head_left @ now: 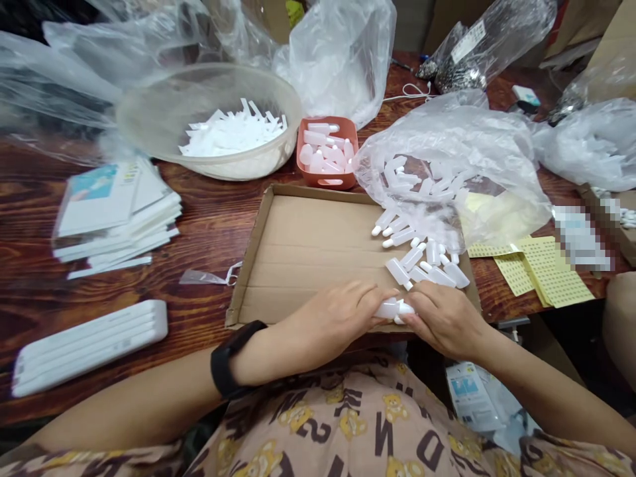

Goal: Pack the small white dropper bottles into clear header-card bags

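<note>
Small frosted plastic bottles with white caps are between my hands over the front edge of a shallow cardboard tray [308, 252]. My left hand [342, 308] is closed around the body of one bottle [386, 309], which lies on its side. Fingers of my right hand [444, 318] are closed at its white-capped end [405, 309]; a second white tip shows just below, and my fingers hide the rest. Right behind my right hand, several similar bottles [397, 270] lie loose in the tray, spilling from a clear plastic bag [447, 139].
Beyond the tray, an orange basket [328, 179] holds more bottles. A large translucent bowl [209, 86] contains white strips. Packaged cards [99, 212] are stacked at left, near a white ridged plastic case [89, 348]. Yellow label sheets [556, 271] lie at right.
</note>
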### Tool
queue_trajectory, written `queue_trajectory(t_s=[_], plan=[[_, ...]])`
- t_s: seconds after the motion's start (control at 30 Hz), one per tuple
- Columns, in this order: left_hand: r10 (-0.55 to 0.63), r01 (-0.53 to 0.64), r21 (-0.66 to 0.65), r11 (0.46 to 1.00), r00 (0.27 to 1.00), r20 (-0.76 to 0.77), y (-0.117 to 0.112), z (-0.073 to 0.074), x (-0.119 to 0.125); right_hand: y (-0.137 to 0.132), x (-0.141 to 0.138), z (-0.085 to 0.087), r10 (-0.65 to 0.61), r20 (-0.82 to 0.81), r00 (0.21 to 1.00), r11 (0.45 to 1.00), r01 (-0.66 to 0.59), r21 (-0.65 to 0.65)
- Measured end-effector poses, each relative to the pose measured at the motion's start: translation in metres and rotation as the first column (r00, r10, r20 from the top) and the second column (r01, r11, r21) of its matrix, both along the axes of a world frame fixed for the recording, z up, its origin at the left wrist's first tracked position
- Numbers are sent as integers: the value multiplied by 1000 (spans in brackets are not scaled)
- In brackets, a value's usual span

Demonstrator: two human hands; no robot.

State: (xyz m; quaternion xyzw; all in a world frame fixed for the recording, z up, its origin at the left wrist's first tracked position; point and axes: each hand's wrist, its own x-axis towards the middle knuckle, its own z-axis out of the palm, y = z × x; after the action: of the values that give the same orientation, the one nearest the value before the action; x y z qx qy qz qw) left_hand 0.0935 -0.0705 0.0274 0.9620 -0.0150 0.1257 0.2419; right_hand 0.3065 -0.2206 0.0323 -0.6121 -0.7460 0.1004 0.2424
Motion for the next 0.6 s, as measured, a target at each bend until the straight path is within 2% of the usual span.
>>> queue_trajectory(t_s=[0.07,0.1,0.13,0.23,0.27,0.3,0.33,0.4,0.47,0.53,0.57,0.6], plan=[[2,-2,6,1000,1000,12,1,1,1,4,1,3,13,-161,987,983,-42,-178],[3,-3,-21,1000,1000,14,2,2,2,5,2,4,4,-186,983,973,-46,-226],[4,-4,-67,998,1000,4,4,3,2,7,4,5,9,-149,989,976,-42,-216],[-39,22,-231,973,997,-69,10,7,4,13,10,6,92,161,983,995,-98,30],[-57,34,-257,966,995,-82,11,7,5,15,11,5,117,205,972,987,-136,86],[-65,44,-252,967,995,-77,12,7,6,17,11,3,138,182,974,983,-157,95],[-58,43,-220,975,996,-61,12,5,7,18,9,1,140,96,985,987,-147,64],[-13,10,-101,995,1000,-21,10,1,9,20,3,-4,42,-215,976,991,-68,-117],[34,-34,30,999,999,-1,8,-4,11,23,-3,-9,-139,-535,833,928,-79,-364],[49,-50,128,991,999,14,10,-8,14,26,-5,-11,-270,-686,676,863,-147,-484],[42,-46,158,986,999,29,14,-9,16,30,-3,-11,-285,-708,646,851,-169,-498],[31,-39,173,984,998,46,22,-9,19,33,2,-9,-277,-707,651,850,-176,-496]])
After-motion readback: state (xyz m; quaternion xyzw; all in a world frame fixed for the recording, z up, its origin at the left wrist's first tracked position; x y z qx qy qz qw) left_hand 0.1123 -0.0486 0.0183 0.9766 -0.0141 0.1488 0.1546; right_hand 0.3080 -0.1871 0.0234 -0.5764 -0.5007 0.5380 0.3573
